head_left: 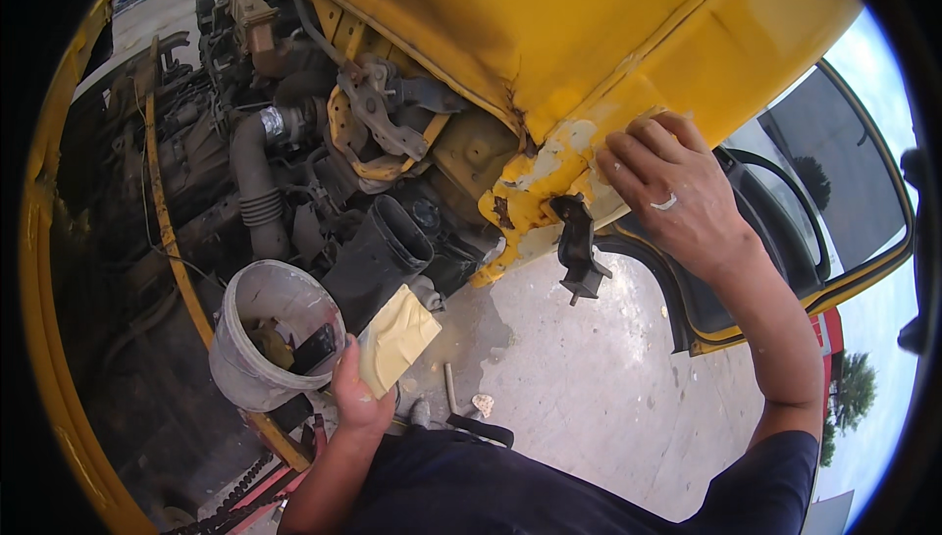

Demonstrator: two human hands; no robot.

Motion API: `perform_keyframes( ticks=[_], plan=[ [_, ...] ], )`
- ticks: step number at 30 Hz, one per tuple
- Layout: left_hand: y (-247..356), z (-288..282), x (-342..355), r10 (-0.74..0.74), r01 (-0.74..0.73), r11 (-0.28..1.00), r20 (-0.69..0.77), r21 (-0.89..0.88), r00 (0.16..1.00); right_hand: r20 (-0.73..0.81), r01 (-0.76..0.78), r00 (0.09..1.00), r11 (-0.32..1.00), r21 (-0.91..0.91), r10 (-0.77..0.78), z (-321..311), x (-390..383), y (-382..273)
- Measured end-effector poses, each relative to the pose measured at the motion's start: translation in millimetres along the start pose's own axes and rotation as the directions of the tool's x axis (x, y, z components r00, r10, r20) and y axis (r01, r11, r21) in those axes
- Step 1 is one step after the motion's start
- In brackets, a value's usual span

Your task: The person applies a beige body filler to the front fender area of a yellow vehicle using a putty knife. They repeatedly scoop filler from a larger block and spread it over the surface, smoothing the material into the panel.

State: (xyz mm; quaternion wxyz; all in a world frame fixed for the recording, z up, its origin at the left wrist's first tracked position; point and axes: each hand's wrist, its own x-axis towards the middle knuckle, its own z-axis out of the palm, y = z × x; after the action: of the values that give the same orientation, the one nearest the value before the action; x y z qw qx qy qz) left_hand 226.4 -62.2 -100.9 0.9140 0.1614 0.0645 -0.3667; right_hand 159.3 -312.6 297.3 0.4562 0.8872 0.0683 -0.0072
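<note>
My left hand (361, 388) grips a flat board coated with pale yellow paste (397, 339), beside a dirty pale plastic bucket (233, 344) that has dark items inside. My right hand (667, 187), smudged with pale paste, is closed with bent fingers against the yellow body panel (706, 64); whatever its fingertips hold, if anything, is hidden. The panel's lower corner (525, 226) has peeling paint, rust and pale patches. Just under my right fingers sits a black metal bracket (579, 246).
An exposed engine bay with hoses (255, 182) and metal brackets (378, 103) fills the left, crossed by a yellow bar (157, 182). A yellow frame edge (44, 241) runs down the far left. An open vehicle door (824, 172) is at the right. Concrete ground (589, 388) shows below, with a short tube (449, 388).
</note>
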Motion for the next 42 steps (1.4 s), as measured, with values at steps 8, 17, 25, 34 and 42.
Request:
perform_keyframes(
  ticks=[8,17,25,34,42],
  plan=[
    [-3,-25,0,-0.004,0.001,0.998,0.040,0.060,0.999,0.042,0.018,0.999,1.000,-0.003,-0.018,-7,-23,-3],
    [19,-14,-6,0.076,-0.076,0.997,-0.037,0.004,0.996,0.023,0.016,1.000,1.000,-0.024,-0.016,-24,-23,0],
    [12,-20,-5,0.039,-0.037,0.998,-0.031,0.057,0.999,0.043,0.053,0.998,0.999,0.000,-0.053,1,1,-2],
    [12,-18,-4,0.043,-0.042,0.999,-0.056,0.018,0.997,0.119,0.036,0.992,0.999,0.008,-0.037,-18,-17,-9],
    [12,-33,-2,0.023,-0.023,0.998,0.003,0.060,1.000,0.082,0.012,0.997,0.999,-0.034,-0.009,-13,8,-4]
  ],
)
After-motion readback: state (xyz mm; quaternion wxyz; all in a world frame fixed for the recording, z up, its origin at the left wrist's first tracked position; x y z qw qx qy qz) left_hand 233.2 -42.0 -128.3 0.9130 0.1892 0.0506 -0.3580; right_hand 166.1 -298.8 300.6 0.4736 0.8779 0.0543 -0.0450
